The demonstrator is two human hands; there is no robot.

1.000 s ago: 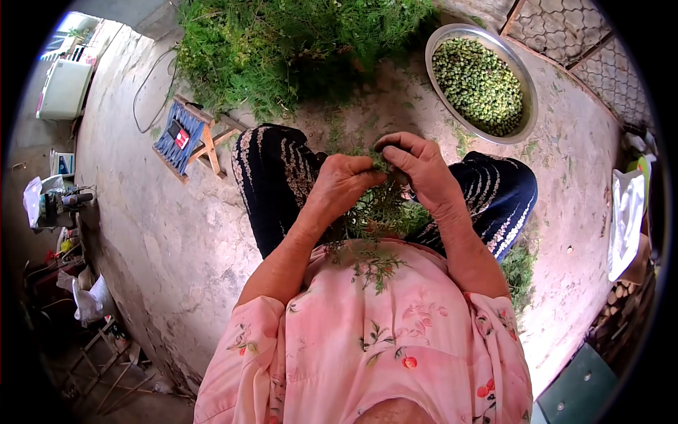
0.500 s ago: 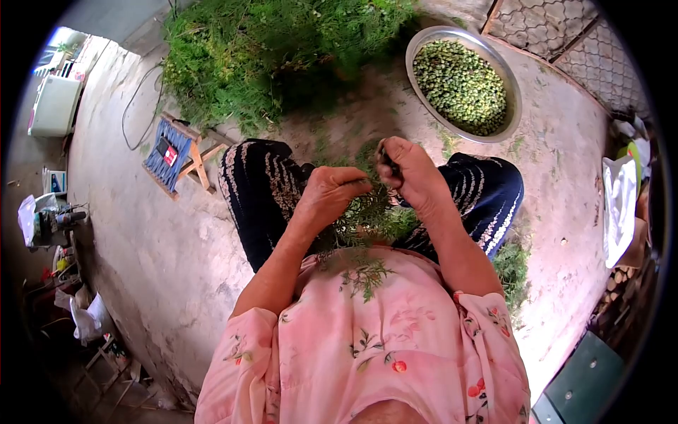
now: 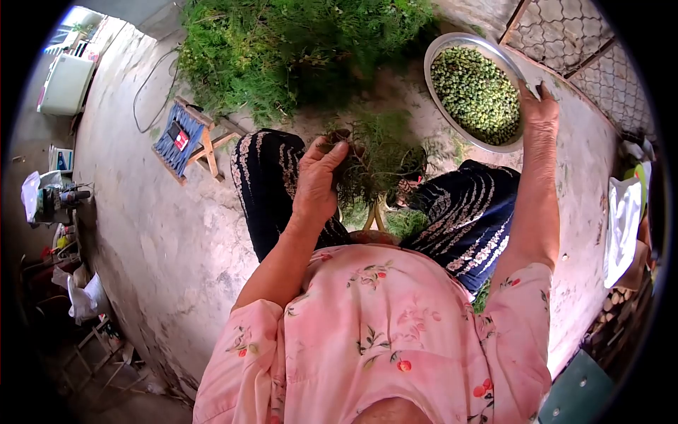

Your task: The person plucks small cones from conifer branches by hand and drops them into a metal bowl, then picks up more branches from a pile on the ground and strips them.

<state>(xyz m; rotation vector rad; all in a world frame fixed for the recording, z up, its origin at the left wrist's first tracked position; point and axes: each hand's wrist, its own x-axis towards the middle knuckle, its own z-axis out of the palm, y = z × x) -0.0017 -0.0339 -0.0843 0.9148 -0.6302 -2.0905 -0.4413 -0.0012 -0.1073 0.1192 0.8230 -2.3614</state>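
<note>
My left hand is closed around a leafy green sprig, which hangs between my knees with its feathery foliage pointing right. My right hand is at the right rim of a wide metal basin, fingers apart and dark at the tips. Small green berry-like fruits fill much of the basin. I cannot see anything held in the right hand.
A large heap of cut green branches lies on the concrete floor ahead. A small folding stool with a red-and-black packet on it stands at the left. A metal mesh panel is behind the basin.
My right hand has moved away from the sprig, out right to the basin's rim. My left hand still holds the sprig, now slightly higher, and the view has shifted a little.
</note>
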